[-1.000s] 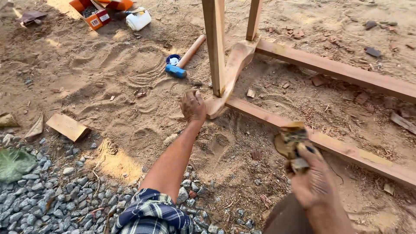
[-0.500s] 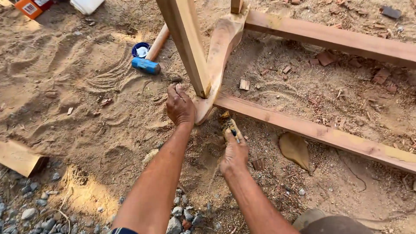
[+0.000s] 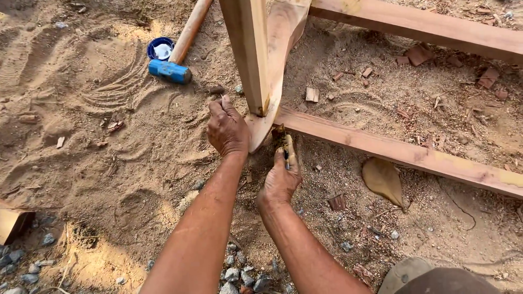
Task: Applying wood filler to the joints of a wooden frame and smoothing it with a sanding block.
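A wooden frame lies on sandy ground: an upright post (image 3: pixel 248 49), a curved brace (image 3: pixel 275 60) and a long rail (image 3: pixel 392 152) meet at a joint. My left hand (image 3: pixel 227 129) grips the lower tip of the curved brace beside the post. My right hand (image 3: pixel 281 177) holds a small, dirty, yellowish object (image 3: pixel 285 142) with a dark tip and presses it against the underside of the joint where the rail meets the brace.
A hammer with a blue head (image 3: pixel 169 71) and wooden handle lies at upper left beside a small blue lid (image 3: pixel 160 49). A second rail (image 3: pixel 425 26) runs across the top. A dry leaf (image 3: pixel 383 178), wood chips, gravel (image 3: pixel 239 272) and a wood block (image 3: pixel 11 223) lie around.
The view has moved closer to the joint. My right hand has come in from the lower right with the small object and brought it up to the joint. My left hand has stayed on the brace.
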